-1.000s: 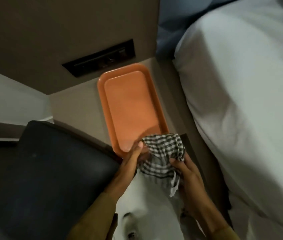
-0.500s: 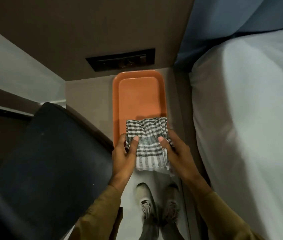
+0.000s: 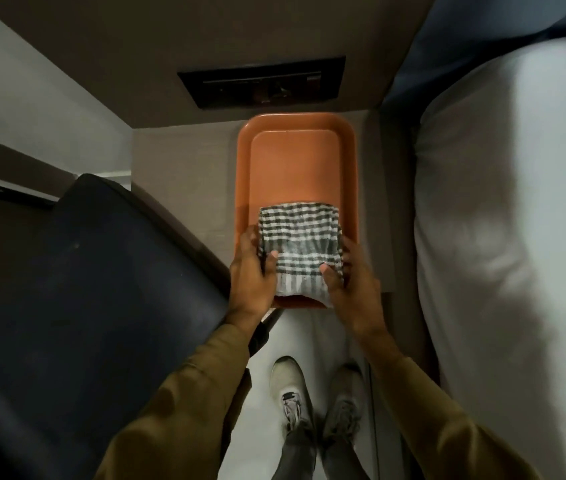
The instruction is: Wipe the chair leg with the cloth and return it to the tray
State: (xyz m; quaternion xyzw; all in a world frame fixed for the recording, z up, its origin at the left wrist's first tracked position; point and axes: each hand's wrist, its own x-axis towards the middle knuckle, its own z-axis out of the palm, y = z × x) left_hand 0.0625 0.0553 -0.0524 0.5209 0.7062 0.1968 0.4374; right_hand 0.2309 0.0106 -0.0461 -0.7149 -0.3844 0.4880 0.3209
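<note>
At the bottom of the view, two pale shoes (image 3: 292,393) stand on the light floor (image 3: 316,337), with grey trouser legs below them. Two olive-brown sleeves (image 3: 184,403) rise from the lower corners and converge toward the middle.

The left hand (image 3: 252,275) reaches forward with the wrist roughly straight, palm turned inward, fingers running along the left edge of the cloth (image 3: 300,244) and the thumb laid over its top. The right hand (image 3: 352,277) mirrors it on the right edge, thumb likewise pressed on top near the cloth's near end. Each grip is closed lightly on its side of the cloth, thumb above and fingers wrapped around the edge; the fingertips beneath are hidden.

The cloth, checked in dark grey and white and folded into a rough rectangle, lies over the near end of the orange tray (image 3: 295,161), its near edge at the tray's near rim. Whether it fully rests on the tray floor or is partly held up cannot be told. The far half of the tray is bare.

The tray sits lengthwise on a beige counter (image 3: 181,181). To the left, a dark chair (image 3: 77,292) overlaps the counter's near left corner. To the right lies a white bed (image 3: 517,237). Beyond the tray, a black recessed panel (image 3: 262,81) is set in the brown wall.
</note>
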